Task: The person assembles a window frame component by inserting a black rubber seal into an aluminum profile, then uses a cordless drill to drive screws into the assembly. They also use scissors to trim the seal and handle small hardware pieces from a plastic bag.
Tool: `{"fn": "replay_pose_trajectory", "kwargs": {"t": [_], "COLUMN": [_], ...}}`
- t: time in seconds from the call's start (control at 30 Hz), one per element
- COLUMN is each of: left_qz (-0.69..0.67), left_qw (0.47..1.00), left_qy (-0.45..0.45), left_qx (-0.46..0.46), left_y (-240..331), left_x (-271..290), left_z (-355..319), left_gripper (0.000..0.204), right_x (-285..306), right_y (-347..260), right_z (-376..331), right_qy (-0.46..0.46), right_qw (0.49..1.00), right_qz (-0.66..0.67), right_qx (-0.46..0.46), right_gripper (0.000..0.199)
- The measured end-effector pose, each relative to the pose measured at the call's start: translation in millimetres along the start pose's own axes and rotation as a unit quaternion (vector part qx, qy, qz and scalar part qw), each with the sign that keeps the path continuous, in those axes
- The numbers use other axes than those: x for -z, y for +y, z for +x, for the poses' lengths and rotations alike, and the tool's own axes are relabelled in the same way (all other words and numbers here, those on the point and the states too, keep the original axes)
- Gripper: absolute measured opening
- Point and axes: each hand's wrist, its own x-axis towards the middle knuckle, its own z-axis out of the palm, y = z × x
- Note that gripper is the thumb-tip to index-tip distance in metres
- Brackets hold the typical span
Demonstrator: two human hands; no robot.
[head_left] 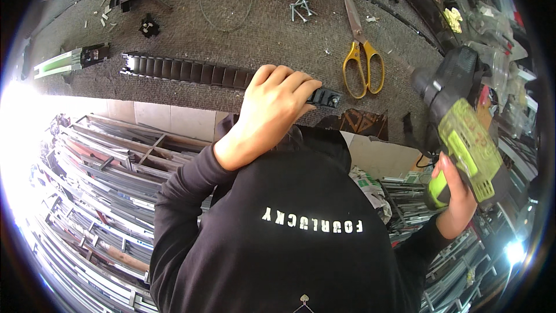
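Black rail (191,72) under left hand (272,104)

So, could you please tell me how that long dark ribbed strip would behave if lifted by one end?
The ribbed strip looks segmented, so it would probably sag or flex. Being long and narrow, it could swing. The left hand pins one end on the carpeted bench.

A black long-sleeved hooded sweatshirt is worn, with pale block lettering printed across the chest. Both bare hands, the left hand (277,104) and the right hand (457,197), are left uncovered beyond snug dark cuffs.
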Motion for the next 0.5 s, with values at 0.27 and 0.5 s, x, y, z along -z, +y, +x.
{"fn": "replay_pose_trajectory", "kwargs": {"t": [0.27, 0.5], "left_qz": [0.029, 0.116], "left_qw": [0.998, 0.98], "left_qy": [0.047, 0.161], "left_qx": [-0.032, 0.03], "left_y": [11, 18], "left_x": [49, 166], "left_z": [9, -16], "left_gripper": [0.04, 0.044], "right_x": [-49, -98], "right_y": [29, 67], "right_z": [62, 151], "right_qy": [0.213, 0.291], "right_qw": [0.924, 0.902], "right_qz": [-0.175, -0.198], "right_qx": [0.264, 0.25], "right_gripper": [0.028, 0.058]}}
